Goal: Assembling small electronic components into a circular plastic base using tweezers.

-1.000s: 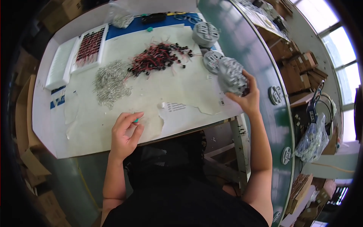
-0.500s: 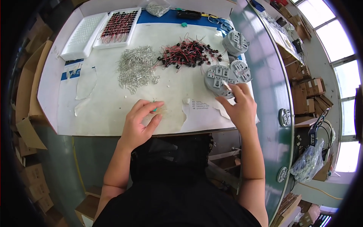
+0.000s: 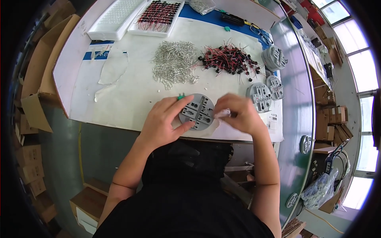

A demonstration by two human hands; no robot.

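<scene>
A round grey fixture with slots and a raised cross (image 3: 197,112) lies near the table's front edge. Closed around its left side, my left hand (image 3: 164,119) has the thumb at the lower rim and the fingers at the upper rim. A small green piece (image 3: 181,96) shows by those fingers. My right hand (image 3: 240,113), smeared by motion, is pinched on a small pale object (image 3: 223,114) beside the fixture's right rim; its kind is unclear. Beyond lie a heap of silvery wire clips (image 3: 174,62) and a pile of black parts with red leads (image 3: 229,58).
More grey round fixtures (image 3: 260,97) sit at the table's right side. At the far left stand a white tray (image 3: 115,20) and a tray holding rows of black parts (image 3: 156,16). Pliers (image 3: 232,19) lie at the back. An open cardboard box (image 3: 49,55) borders the table's left.
One grey fixture has come from the right side to the front middle, and my left hand has closed on it. My right hand has moved left with it. The view has shifted left.
</scene>
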